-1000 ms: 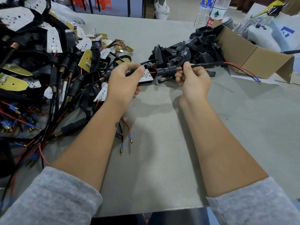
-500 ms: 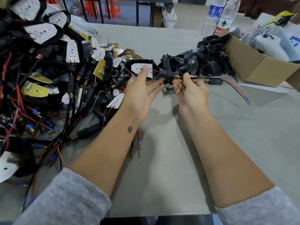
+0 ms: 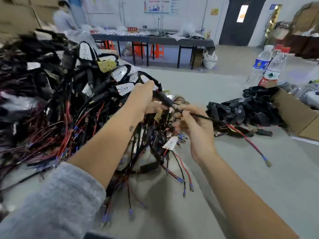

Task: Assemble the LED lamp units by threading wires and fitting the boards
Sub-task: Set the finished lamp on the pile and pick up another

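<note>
unit (image 3: 155, 94) lifted off the table (image 3: 259, 169) toward the left-edge pile (image 3: 51, 104) now; our left hand (image 3: 143, 99) grips it, right hand (image 3: 195, 123) pinches its wire (image 3: 200, 115), one more nearly finished.

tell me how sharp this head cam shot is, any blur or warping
Head view: motion blur smears the wire pile, both hands and the bottles; wide-angle warping bends the room edges; lighting is even and soft, with no harsh glare.

Both hands (image 3: 143, 99) (image 3: 196, 128) gripping lamp unit (image 3: 164, 99) (blurred), wire pile (image 3: 51, 100)
</note>
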